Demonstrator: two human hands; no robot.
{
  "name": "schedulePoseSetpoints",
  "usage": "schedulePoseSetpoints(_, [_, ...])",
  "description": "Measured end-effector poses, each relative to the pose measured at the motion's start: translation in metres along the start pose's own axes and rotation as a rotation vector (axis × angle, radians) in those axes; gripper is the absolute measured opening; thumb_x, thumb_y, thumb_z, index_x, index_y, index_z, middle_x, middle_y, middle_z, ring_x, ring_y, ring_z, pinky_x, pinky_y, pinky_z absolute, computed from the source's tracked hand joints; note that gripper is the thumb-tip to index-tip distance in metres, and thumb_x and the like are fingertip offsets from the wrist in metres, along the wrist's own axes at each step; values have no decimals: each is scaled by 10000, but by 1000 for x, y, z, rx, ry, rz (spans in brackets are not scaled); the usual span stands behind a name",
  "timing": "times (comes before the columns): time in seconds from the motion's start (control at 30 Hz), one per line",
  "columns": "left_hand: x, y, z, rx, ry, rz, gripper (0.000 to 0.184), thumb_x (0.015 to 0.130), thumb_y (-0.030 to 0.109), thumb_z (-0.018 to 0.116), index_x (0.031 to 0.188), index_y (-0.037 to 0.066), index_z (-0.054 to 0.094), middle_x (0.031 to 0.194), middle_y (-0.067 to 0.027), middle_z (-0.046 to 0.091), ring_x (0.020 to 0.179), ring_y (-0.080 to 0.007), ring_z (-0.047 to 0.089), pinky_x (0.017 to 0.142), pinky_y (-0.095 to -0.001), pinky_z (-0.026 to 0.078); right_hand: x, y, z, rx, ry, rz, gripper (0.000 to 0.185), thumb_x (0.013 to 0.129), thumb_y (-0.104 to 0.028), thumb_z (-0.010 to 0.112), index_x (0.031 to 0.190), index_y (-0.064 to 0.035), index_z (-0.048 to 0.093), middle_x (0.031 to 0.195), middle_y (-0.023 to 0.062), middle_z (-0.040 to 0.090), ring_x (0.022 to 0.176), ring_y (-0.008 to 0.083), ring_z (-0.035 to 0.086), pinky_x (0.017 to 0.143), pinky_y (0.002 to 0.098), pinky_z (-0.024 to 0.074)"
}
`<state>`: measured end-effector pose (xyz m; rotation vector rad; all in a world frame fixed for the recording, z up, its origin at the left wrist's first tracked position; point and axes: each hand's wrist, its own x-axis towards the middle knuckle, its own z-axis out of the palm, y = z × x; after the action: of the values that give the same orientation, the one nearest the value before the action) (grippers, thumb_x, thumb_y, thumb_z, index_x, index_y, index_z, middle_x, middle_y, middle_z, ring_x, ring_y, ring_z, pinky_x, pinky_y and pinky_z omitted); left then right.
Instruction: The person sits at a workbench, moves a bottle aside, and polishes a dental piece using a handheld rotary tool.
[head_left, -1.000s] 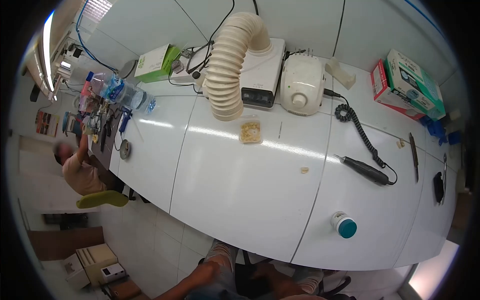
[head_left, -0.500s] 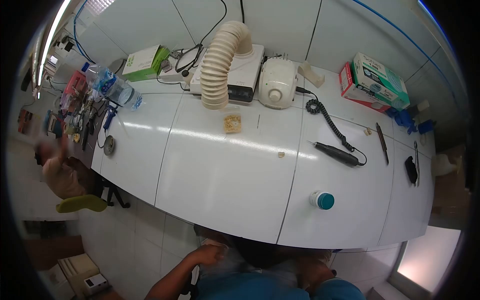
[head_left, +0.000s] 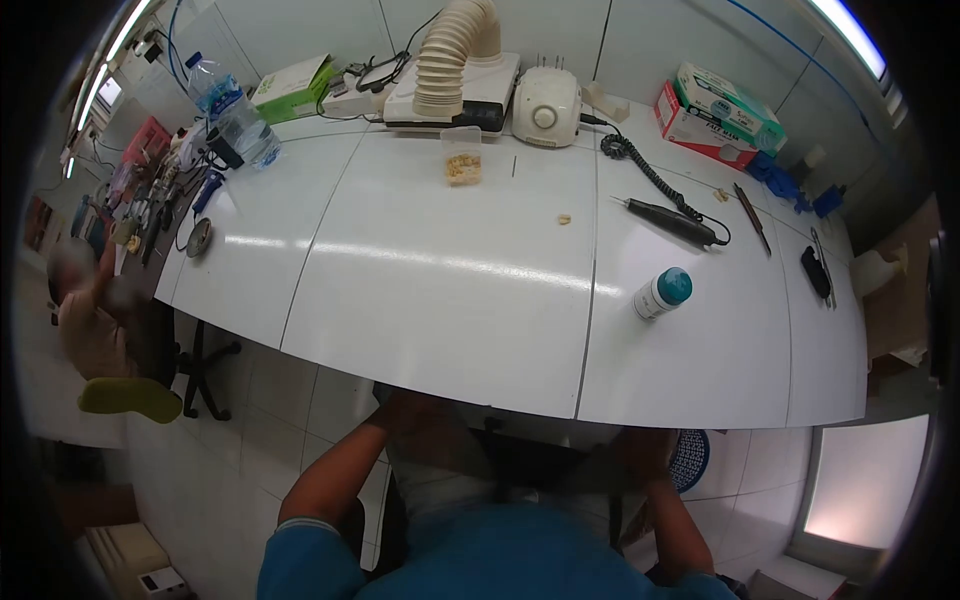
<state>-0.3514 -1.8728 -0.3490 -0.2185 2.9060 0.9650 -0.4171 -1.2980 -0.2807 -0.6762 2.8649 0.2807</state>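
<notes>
My left hand [head_left: 408,410] is low at the table's front edge, near my lap, its fingers dark and blurred. On the other side, my right hand [head_left: 645,452] is also down by the edge, and its fingers cannot be made out. Nearest to the right hand on the table is a white bottle with a teal cap [head_left: 664,293], standing upright. Beyond it lies a black rotary handpiece [head_left: 672,222] on a coiled cord. A small yellowish piece [head_left: 564,219] rests mid-table, and a clear plastic box of yellowish pieces [head_left: 463,168] stands farther back.
At the back are a white control unit [head_left: 546,108], a ribbed suction hose [head_left: 452,60] and glove boxes [head_left: 722,112]. A water bottle [head_left: 232,110] stands at the left. Tools, including a brown pen-like one [head_left: 752,218], lie at the right. Another person [head_left: 95,320] sits far left.
The view has tipped down, so the table things appear higher. Both forearms now show more, with the hands at the table's edge. The things on the table appear unmoved.
</notes>
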Motion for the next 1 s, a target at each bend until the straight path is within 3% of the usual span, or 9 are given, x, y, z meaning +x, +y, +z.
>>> schedulePoseSetpoints(0.07, [11,-6,-18,79,141,33,651,966,459,721,1468,49,666,1429,-229,695,1340,-439,641,1098,-578,517,-10,4,-48,88,444,248,587,1021,-344,652,1520,-38,616,1496,281,623,1428,481,551,1218,655,399])
schedulePoseSetpoints(0.13, [7,-2,-37,280,200,99,512,968,435,720,1324,67,699,1346,-207,709,1241,-411,664,1017,-596,529,-22,58,12,422,459,399,486,1017,-251,737,1410,26,668,1350,279,693,1306,483,639,1124,530,522])
schedulePoseSetpoints(0.23, [8,-7,-61,462,112,41,290,978,316,695,878,65,801,1018,-160,811,873,-377,761,817,-568,575,-21,64,34,775,281,729,557,1055,-436,685,1362,25,746,1362,257,762,1326,398,709,1105,473,545])
schedulePoseSetpoints(0.27, [2,59,-105,306,-37,-238,274,1000,262,670,899,39,795,1044,-198,803,922,-390,771,823,-550,586,-23,57,29,837,371,771,570,1064,-472,680,1350,14,765,1333,254,777,1300,393,727,1104,468,546])
schedulePoseSetpoints(0.4, [-7,38,-110,79,362,-110,406,1053,417,651,1173,56,795,1167,-240,793,1113,-468,750,960,-551,595,-15,51,8,829,422,847,580,1084,-511,616,1328,-12,786,1299,242,790,1225,422,745,1091,495,540])
schedulePoseSetpoints(0.53, [31,-29,-88,171,203,-230,558,989,568,695,1310,119,776,1295,-207,780,1210,-464,725,1055,-548,577,-1,68,19,566,321,893,423,1080,-373,602,1207,-36,825,1215,235,805,1173,420,754,1031,504,567])
schedulePoseSetpoints(0.77, [75,-32,-40,287,157,-219,603,961,581,692,1410,181,735,1461,-161,720,1319,-407,689,1085,-518,571,-12,82,68,-237,-6,381,193,1002,-136,616,1048,-113,802,1060,168,800,1000,324,797,829,465,621])
schedulePoseSetpoints(0.87, [71,-23,-31,261,136,-225,569,982,552,678,1404,175,738,1451,-160,724,1299,-409,696,1073,-517,574,-39,31,-22,1068,199,815,133,974,-116,701,963,9,748,958,234,775,888,346,747,833,450,566])
schedulePoseSetpoints(1.0, [66,-13,-25,229,127,-178,524,1011,512,659,1396,167,742,1437,-158,731,1273,-411,705,1057,-516,577,-97,23,-62,860,167,503,184,969,-91,659,1039,39,769,930,255,772,918,363,772,845,454,569])
